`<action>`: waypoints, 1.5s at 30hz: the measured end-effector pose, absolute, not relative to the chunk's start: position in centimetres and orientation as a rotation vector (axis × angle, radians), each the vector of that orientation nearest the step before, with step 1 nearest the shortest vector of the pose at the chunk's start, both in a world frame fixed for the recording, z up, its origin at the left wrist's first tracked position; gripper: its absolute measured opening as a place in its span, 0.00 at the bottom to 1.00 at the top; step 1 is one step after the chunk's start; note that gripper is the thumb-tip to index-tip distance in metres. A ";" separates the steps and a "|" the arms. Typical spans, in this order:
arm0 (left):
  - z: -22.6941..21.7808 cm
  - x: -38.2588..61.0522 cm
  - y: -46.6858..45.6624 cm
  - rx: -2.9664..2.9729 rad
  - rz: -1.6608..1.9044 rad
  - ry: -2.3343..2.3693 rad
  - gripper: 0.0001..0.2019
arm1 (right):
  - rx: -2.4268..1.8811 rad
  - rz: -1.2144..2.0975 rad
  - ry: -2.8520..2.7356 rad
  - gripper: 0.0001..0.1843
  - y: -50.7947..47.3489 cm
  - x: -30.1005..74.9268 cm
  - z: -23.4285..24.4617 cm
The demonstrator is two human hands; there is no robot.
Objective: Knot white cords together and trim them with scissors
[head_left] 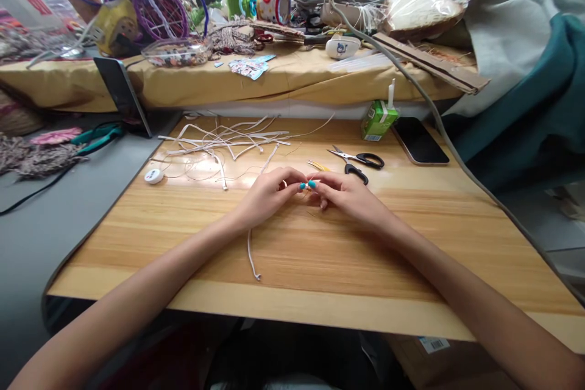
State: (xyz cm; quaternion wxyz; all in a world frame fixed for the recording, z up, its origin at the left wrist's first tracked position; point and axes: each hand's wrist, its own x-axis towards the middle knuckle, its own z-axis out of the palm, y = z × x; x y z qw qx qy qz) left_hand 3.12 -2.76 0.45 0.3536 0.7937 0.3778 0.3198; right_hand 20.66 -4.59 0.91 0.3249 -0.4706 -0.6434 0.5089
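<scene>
Over the middle of the wooden board, my left hand (273, 193) and my right hand (350, 195) meet at the fingertips, thumbs and fingers pinched together. Something small with thin yellowish strands shows between them, too hidden to name. A white cord (250, 250) runs under my left hand, its knotted end lying toward the front edge. Just behind the fingers are thin yellow strands (319, 166). Black-handled scissors (361, 159) lie partly open beyond my right hand. To the far left is a loose pile of white cords (219, 139).
A small white round container (154, 177) stands at the board's left. A green drink carton (379, 120) and a phone (420, 141) sit at the back right. Another dark device (122, 96) leans against the cluttered ledge (292, 85). A grey cable (429, 100) crosses the right side.
</scene>
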 end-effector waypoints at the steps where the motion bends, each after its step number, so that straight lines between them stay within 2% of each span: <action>1: 0.4 3.1 -2.8 2.035 0.827 0.969 0.06 | -1.214 1.334 -1.634 0.16 -4.6 20.6 0.8; 6: 0.1 3.2 -2.7 1.951 0.845 0.954 0.10 | -1.247 1.204 -1.318 0.12 -4.8 20.0 0.7; 9: 0.1 3.3 -2.7 1.926 0.835 0.978 0.14 | -1.248 1.268 -1.193 0.10 -4.8 19.9 0.9; 14: 0.3 3.3 -2.6 2.190 0.687 1.046 0.09 | -1.200 1.394 -1.083 0.11 -4.7 20.1 0.8; 19: -0.2 3.4 -2.7 2.361 0.678 1.110 0.12 | -1.167 1.397 -1.097 0.10 -4.5 20.2 0.6; 27: -0.7 3.5 -3.0 2.367 0.745 0.950 0.09 | -1.177 1.435 -1.231 0.13 -4.3 20.6 0.9; 31: -0.3 3.7 -3.3 2.377 0.693 1.013 0.08 | -1.210 1.439 -1.311 0.13 -4.0 20.7 0.9; 39: 0.1 3.7 -3.5 2.476 0.558 1.014 0.10 | -1.326 1.218 -1.595 0.17 -3.8 20.9 0.5; 45: 0.3 3.6 -3.6 2.632 0.430 0.995 0.12 | -1.483 0.911 -1.739 0.16 -4.1 20.6 0.6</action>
